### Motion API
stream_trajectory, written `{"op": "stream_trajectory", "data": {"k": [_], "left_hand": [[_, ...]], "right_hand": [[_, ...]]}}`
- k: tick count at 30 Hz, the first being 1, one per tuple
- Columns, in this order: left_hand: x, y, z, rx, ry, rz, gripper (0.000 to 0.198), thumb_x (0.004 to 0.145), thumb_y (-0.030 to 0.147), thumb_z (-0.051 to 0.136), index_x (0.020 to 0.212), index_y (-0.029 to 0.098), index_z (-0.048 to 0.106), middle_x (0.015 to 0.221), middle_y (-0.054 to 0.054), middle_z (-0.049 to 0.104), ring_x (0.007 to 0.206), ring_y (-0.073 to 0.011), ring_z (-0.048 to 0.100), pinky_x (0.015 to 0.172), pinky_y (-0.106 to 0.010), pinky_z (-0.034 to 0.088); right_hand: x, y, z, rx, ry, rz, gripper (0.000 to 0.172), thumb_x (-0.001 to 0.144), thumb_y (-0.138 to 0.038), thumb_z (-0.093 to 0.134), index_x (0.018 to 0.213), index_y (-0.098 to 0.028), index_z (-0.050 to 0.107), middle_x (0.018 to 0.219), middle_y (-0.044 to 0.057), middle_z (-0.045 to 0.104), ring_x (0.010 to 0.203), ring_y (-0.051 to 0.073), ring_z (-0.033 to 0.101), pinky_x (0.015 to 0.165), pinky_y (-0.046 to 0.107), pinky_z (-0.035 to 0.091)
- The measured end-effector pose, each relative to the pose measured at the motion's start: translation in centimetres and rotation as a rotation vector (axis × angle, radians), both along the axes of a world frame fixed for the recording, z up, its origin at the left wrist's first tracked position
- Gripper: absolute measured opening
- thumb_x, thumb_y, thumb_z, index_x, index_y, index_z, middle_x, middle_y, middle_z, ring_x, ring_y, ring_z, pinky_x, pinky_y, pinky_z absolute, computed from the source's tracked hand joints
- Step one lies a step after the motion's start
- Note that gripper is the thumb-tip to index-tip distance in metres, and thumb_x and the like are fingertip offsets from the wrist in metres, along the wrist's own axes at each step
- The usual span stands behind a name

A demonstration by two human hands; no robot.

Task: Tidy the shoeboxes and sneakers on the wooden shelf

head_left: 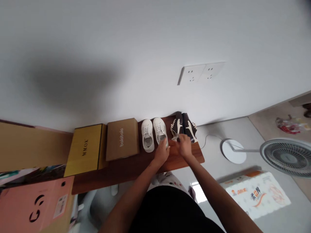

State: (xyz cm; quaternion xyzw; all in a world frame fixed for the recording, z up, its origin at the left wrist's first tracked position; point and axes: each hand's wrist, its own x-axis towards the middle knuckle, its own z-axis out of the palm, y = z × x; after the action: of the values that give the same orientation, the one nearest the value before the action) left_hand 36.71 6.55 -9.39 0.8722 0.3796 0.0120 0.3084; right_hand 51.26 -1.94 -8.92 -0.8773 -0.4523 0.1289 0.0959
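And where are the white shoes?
In the head view, the white shoes are on the shelf, right of the brown box, left of the dark shoes.

The wall point(145, 58) is plain white and carries two adjoining socket plates point(192, 73). A diffuse shadow point(75, 77) falls on its left portion. A reddish-brown wooden shelf point(179, 155) runs along the wall base. The floor point(245, 127) is smooth grey, meeting a beige section point(269, 118) at right. A bright reflection point(199, 192) marks the grey surface.
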Motion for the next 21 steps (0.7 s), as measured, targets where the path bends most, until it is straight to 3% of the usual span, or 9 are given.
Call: {"op": "stream_trajectory", "data": {"k": [3,6,8,14,21], "left_hand": [[4.2,-1.0,-1.0,-0.125,-0.016,0.011,0.062,0.090,0.019,0.058,0.148,0.012,0.038,0.148,-0.020,0.049,0.140,-0.0261,0.045,0.115,-0.040,0.038],[8.0,-0.7,-1.5,-0.201,0.084,0.037,0.060,0.085,0.023,0.067,0.140,0.009,0.047,0.142,-0.022,0.054,0.134,-0.0281,0.052,0.108,-0.037,0.043],[9.6,0.1,-1.5,-0.232,0.159,0.015,0.049,0.085,0.025,0.070,0.129,0.009,0.056,0.132,-0.021,0.061,0.124,-0.0276,0.060,0.102,-0.034,0.047],[9.8,1.2,-0.6,-0.122,0.179,-0.212,0.027,0.091,0.026,0.064,0.115,0.014,0.061,0.119,-0.014,0.068,0.118,-0.0241,0.063,0.097,-0.031,0.048],[10.4,-0.1,1.1,-0.010,0.323,-0.331,0.030,0.095,0.024,0.053,0.124,0.015,0.056,0.111,-0.017,0.071,0.110,-0.0281,0.068,0.092,-0.037,0.051]], "right_hand": [[5.6,-3.6,-1.2,-0.098,-0.056,-0.280,0.065,0.090,-0.043,0.061,0.143,-0.008,0.046,0.138,0.026,0.052,0.123,0.036,0.049,0.098,0.043,0.039],[9.1,-5.1,-2.1,-0.277,0.106,-0.258,0.057,0.085,-0.048,0.066,0.128,-0.012,0.058,0.119,0.018,0.066,0.112,0.031,0.059,0.089,0.036,0.044],[10.0,-5.1,-2.4,-0.305,0.230,-0.199,0.048,0.085,-0.046,0.067,0.121,-0.015,0.062,0.106,0.012,0.070,0.102,0.026,0.063,0.083,0.030,0.045],[10.5,-4.8,-1.6,-0.295,0.170,-0.076,0.033,0.087,-0.043,0.068,0.105,-0.016,0.064,0.102,0.013,0.071,0.096,0.025,0.065,0.077,0.029,0.045],[10.7,-3.7,0.9,-0.398,0.011,0.098,0.028,0.088,-0.039,0.067,0.107,-0.018,0.065,0.108,0.016,0.071,0.105,0.029,0.065,0.089,0.034,0.043]]}}
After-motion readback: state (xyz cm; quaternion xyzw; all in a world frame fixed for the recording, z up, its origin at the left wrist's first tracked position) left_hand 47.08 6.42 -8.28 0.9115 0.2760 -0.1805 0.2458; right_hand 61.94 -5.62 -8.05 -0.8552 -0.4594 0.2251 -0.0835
